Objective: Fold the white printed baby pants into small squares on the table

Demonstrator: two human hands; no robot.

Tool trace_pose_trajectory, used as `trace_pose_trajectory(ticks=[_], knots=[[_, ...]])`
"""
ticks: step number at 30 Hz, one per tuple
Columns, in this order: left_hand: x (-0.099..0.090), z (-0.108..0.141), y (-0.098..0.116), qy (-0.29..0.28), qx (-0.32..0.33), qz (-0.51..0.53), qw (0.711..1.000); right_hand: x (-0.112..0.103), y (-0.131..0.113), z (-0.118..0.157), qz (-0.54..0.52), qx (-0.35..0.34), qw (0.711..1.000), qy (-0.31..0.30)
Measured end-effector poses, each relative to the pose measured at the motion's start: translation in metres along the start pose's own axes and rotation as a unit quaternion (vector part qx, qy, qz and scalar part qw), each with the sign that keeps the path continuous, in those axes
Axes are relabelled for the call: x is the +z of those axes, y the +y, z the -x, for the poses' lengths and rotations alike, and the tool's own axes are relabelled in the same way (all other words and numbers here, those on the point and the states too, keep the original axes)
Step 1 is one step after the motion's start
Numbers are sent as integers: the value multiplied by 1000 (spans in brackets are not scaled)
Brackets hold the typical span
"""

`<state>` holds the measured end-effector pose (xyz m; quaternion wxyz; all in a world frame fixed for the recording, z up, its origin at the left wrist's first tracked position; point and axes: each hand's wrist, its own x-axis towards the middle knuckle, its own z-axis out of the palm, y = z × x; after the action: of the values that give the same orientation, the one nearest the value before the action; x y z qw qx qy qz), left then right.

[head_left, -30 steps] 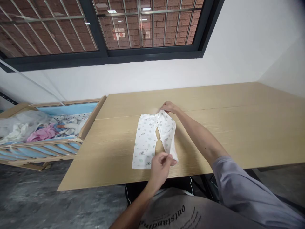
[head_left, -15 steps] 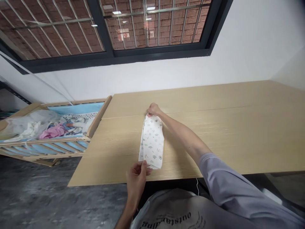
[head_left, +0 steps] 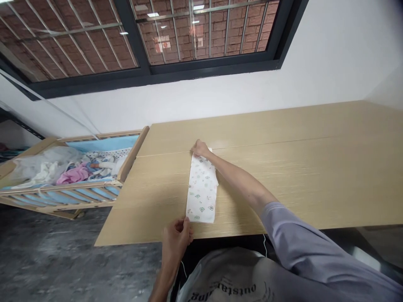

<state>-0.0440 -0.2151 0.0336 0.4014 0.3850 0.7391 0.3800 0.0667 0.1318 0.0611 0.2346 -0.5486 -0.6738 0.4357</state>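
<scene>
A white cloth with small green and brown prints lies folded into a long narrow shape on the light wooden table. At its far left corner, my right hand is closed, pinching the cloth's edge. My left hand grips the near left corner between thumb and fingers, at the table's front edge. The cloth's left edge runs straight between both hands, and a small bump sticks out on its right side.
To the left stands a wooden crib with blue lining, holding a pink cloth, white cloths and a clear plastic bag. A barred window with a dark frame is in the wall behind the table.
Both hands have shifted slightly left with the cloth's left edge. The lower layer that showed along the left side is now covered by the top layer.
</scene>
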Motion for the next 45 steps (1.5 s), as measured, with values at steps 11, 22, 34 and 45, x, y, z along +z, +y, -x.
trace_pose_trajectory(ticks=[11, 22, 34, 45], knots=[[24, 32, -5, 127, 461, -340, 810, 22, 21, 177, 198, -426, 857, -212], [47, 42, -32, 113, 424, -497, 749, 42, 76, 198, 258, -451, 820, -239], [47, 42, -33, 121, 431, -512, 733, -3, 90, 51, 333, -364, 852, -173], [48, 43, -30, 121, 425, -502, 743, -32, 89, -5, 346, -349, 858, -150]])
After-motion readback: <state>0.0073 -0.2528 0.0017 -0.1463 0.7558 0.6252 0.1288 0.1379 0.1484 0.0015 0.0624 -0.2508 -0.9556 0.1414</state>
